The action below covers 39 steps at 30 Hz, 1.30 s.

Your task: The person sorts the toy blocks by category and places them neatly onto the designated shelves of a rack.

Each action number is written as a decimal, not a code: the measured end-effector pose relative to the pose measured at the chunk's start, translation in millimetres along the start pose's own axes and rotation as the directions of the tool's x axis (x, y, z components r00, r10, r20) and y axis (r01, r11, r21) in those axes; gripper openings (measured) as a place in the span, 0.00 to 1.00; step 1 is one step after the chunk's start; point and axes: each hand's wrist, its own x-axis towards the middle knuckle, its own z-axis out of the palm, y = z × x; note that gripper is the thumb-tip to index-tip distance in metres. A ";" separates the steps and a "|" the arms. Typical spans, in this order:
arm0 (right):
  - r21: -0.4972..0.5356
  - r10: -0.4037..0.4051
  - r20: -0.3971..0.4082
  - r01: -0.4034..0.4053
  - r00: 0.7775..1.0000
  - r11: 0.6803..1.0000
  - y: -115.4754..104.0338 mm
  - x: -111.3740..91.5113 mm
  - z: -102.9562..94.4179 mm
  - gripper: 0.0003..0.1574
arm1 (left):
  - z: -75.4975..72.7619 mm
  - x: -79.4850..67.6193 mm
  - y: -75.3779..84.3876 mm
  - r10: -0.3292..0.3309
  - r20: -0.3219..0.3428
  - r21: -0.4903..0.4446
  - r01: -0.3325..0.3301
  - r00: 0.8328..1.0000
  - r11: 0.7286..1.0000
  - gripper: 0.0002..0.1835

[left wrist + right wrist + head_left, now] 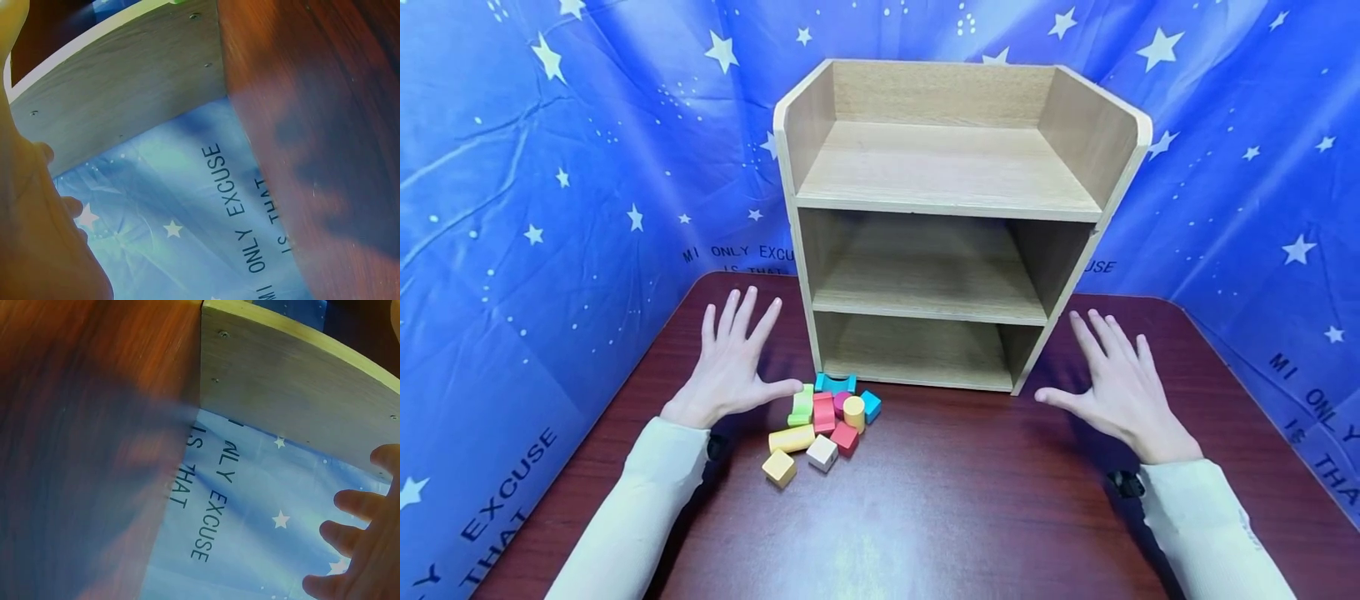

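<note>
My left hand [727, 367] is spread out over the left side of the table, fingers straight, holding nothing. Its thumb points toward a group of small wooden blocks, close to the green arch block [802, 405]. Around that lie a blue arch block [836, 384], a red arch block [823, 412], yellow cylinders [792, 439], and several cubes, among them a red cube [845, 438] and a white cube [822, 453]. On the right, my right hand [1123, 392] is likewise spread and holds nothing, beside the shelf's lower right corner. Shadows of the hands fall on the table in both wrist views.
A wooden shelf unit [947, 208] with three levels stands at the back of the dark red table [962, 500]. Its side panel [137, 81] shows screws in both wrist views. Blue star-printed cloth [587, 167] hangs behind and along both sides.
</note>
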 end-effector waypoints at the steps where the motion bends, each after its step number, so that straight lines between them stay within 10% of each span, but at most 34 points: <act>1: 0.012 0.001 0.000 -0.001 1.000 1.000 -0.5 -0.1 0.3 0.74 | -0.1 0.0 0.4 -0.001 0.002 -0.003 0.001 1.000 1.000 0.64; 39: 0.369 0.131 -0.058 -0.100 0.990 0.924 -19.5 13.7 11.2 0.64 | -2.1 -8.6 14.6 0.081 -0.039 -0.142 -0.086 0.996 0.986 0.50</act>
